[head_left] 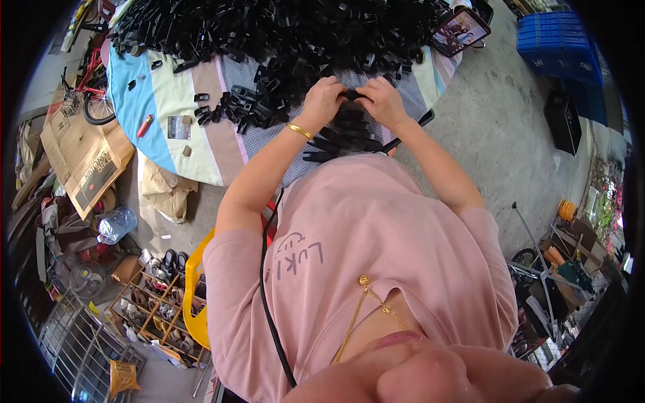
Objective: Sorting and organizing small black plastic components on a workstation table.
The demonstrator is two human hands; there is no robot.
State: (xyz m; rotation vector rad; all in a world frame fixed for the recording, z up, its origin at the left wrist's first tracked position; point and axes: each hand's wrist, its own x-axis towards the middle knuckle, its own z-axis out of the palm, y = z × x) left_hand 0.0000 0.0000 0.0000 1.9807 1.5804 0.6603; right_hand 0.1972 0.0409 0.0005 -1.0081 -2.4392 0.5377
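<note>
Between my two hands, over the near part of a cloth-covered table (153, 114), is a small black plastic piece (351, 95). My left hand (324, 102) pinches its left end, and my right hand (381, 103) pinches its right end. The fingers hide much of the piece, so its exact kind does not show. Just below my hands, against my shirt, lie several longer black pieces (344, 138). A big heap of black plastic parts (222, 30) covers the far side. To the left of my left hand is a smaller cluster of black clip-like parts (248, 107).
A phone (461, 32) stands at the table's right edge, its screen lit. On the left of the cloth lie a red lighter (144, 125) and a small card (179, 127). Blue crates (557, 47) are at the far right. A yellow chair (195, 295) is behind my left side.
</note>
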